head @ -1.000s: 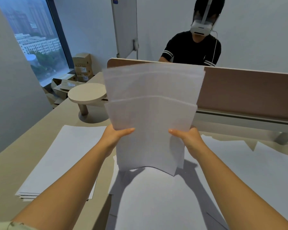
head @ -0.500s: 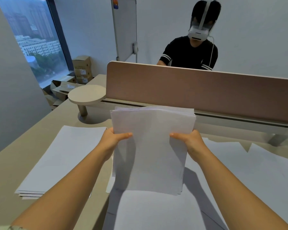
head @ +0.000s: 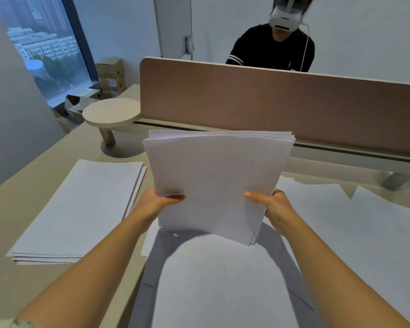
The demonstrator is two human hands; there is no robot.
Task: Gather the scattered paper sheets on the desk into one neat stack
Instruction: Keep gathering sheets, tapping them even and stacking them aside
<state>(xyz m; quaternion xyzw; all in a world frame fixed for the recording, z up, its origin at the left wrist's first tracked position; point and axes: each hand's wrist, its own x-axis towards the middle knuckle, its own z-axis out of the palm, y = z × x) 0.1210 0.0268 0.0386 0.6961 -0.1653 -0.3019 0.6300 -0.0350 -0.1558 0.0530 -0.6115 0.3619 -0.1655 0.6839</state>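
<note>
I hold a bundle of white paper sheets (head: 217, 181) upright in front of me above the desk. My left hand (head: 155, 202) grips its left edge, thumb on the front. My right hand (head: 271, 204) grips its right edge the same way. The sheets' top edges are roughly level, slightly fanned. A neat stack of paper (head: 81, 209) lies flat on the desk at the left. Loose sheets (head: 355, 233) lie overlapped on the desk at the right, and more loose sheets (head: 218, 280) lie below the bundle between my arms.
A pink-brown divider panel (head: 270, 100) stands across the far side of the beige desk (head: 17, 209). A round shelf (head: 110, 112) on a post sits at the divider's left end. A person in a headset (head: 277, 46) sits behind it. Cardboard boxes (head: 109, 74) stand by the window.
The bundle has dropped lower and its uneven sheets have slid together so the top edges line up. Both hands keep hold of its sides.
</note>
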